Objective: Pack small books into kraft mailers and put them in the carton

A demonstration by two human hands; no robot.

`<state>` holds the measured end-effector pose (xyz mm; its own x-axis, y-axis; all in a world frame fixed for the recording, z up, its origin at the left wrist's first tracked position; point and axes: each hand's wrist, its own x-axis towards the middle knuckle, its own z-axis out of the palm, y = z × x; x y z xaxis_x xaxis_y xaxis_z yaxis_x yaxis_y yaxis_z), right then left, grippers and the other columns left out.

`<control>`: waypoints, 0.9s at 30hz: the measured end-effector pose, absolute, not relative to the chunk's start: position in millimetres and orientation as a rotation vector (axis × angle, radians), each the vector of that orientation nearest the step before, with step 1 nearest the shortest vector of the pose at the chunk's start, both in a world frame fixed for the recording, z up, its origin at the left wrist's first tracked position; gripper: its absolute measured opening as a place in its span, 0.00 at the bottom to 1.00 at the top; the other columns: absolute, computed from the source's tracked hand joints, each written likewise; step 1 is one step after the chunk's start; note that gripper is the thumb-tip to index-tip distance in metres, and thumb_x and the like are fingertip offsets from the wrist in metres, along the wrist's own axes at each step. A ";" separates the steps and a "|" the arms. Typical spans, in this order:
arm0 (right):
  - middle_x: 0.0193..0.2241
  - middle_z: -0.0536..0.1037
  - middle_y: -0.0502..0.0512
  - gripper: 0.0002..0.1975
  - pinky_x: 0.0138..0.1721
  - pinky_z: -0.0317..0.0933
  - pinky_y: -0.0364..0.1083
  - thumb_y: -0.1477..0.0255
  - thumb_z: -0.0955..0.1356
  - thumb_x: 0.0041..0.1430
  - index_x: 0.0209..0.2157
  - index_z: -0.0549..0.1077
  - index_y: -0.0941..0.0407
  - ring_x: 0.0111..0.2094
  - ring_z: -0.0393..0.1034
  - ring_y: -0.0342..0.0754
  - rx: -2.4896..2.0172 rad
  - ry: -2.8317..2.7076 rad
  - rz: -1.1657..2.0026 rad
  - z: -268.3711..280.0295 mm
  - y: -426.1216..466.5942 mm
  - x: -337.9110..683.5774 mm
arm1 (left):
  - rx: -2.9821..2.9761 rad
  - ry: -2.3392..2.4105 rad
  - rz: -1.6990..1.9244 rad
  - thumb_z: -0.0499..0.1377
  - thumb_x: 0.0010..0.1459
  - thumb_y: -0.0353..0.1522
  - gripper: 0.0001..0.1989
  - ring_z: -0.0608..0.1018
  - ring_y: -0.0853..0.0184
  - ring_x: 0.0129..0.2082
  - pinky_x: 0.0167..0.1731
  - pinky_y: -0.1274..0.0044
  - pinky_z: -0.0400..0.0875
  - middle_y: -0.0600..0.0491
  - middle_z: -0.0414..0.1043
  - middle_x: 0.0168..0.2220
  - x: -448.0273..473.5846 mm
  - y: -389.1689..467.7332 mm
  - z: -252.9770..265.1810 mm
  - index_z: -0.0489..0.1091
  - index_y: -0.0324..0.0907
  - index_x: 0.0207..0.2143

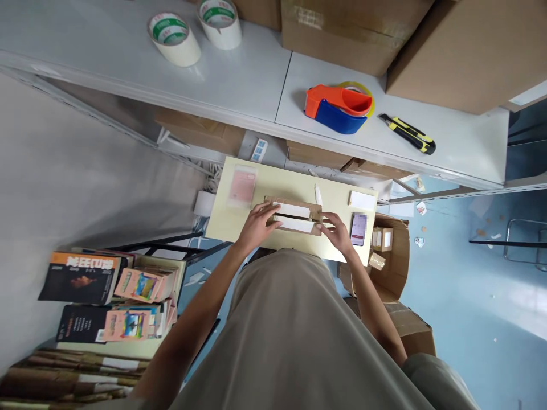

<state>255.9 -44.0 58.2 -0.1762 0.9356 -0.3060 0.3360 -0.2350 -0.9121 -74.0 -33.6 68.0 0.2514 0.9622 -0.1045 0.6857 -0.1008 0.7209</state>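
A small brown cardboard box [293, 216] lies on the pale yellow table [231, 222], in front of my body. Two white strips run along its upper faces, with a dark gap between them. My left hand [258, 223] grips the left end, thumb on the near strip and fingers on the far one. At the right end, my right hand [336, 232] pinches the near corner between thumb and fingers. What is inside the box cannot be made out. Just behind it lies a crumpled white scrap [318, 195].
A phone [359, 229] and a white box [363, 200] lie to the right, a pink package [243, 185] to the left. On the grey shelf [239, 80] are tape rolls [179, 48], a tape dispenser [339, 108] and a utility knife [408, 135]. Books [85, 279] stand lower left; an open carton [395, 262] stands right.
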 end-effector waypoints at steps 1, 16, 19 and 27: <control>0.60 0.76 0.62 0.28 0.48 0.81 0.57 0.47 0.74 0.65 0.58 0.80 0.47 0.54 0.79 0.59 -1.580 -1.482 1.388 56.7 -42.6 252.7 | 1.847 1.513 0.527 0.65 0.68 0.38 0.24 0.71 0.49 0.70 0.70 0.53 0.70 0.46 0.79 0.62 -74.8 -32.6 66.5 0.75 0.50 0.65; 0.57 0.77 0.61 0.24 0.43 0.80 0.54 0.49 0.76 0.62 0.53 0.80 0.49 0.49 0.79 0.57 -1.672 -1.342 1.339 45.1 -38.7 243.5 | 1.517 1.575 0.789 0.69 0.63 0.39 0.28 0.81 0.58 0.56 0.59 0.63 0.81 0.45 0.72 0.57 -90.3 -33.0 30.1 0.71 0.45 0.63; 0.56 0.77 0.62 0.24 0.43 0.81 0.55 0.50 0.76 0.60 0.51 0.80 0.50 0.47 0.79 0.56 -1.664 -1.334 1.322 42.7 -35.8 241.6 | 1.537 1.578 0.778 0.69 0.62 0.37 0.28 0.81 0.57 0.56 0.58 0.62 0.82 0.46 0.72 0.56 -88.9 -28.6 30.0 0.72 0.46 0.64; 0.58 0.78 0.62 0.23 0.45 0.81 0.57 0.52 0.75 0.63 0.54 0.80 0.49 0.51 0.79 0.59 -1.683 -1.311 1.280 54.7 -33.4 242.8 | 1.551 1.532 0.747 0.68 0.64 0.42 0.27 0.83 0.59 0.50 0.55 0.63 0.84 0.48 0.73 0.51 -91.8 -23.2 30.3 0.74 0.47 0.64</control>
